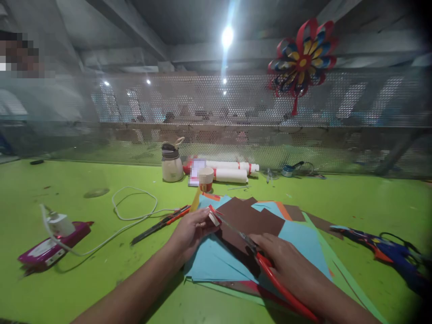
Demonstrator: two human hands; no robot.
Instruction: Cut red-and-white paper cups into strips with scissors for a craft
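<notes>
Between the fingers of my left hand [194, 229] is a small red and white piece of paper [213, 217]. My right hand [285, 258] is closed around the red handles of a pair of scissors [266, 265]. The scissor blades point left and up, with their tips at the small paper; whether they are cutting into it I cannot tell. Beneath both hands lies a loose stack of coloured sheets, with brown paper [251, 216] over light blue paper [216, 261] and green and orange edges showing.
Left of the stack lie a black and orange tool [162, 223], a white cable [135, 219] and a purple power strip [56, 247] with a charger. A blue glue gun [381, 247] lies right. Behind stand a bottle [171, 166], paper cup [205, 180] and white rolls [231, 175].
</notes>
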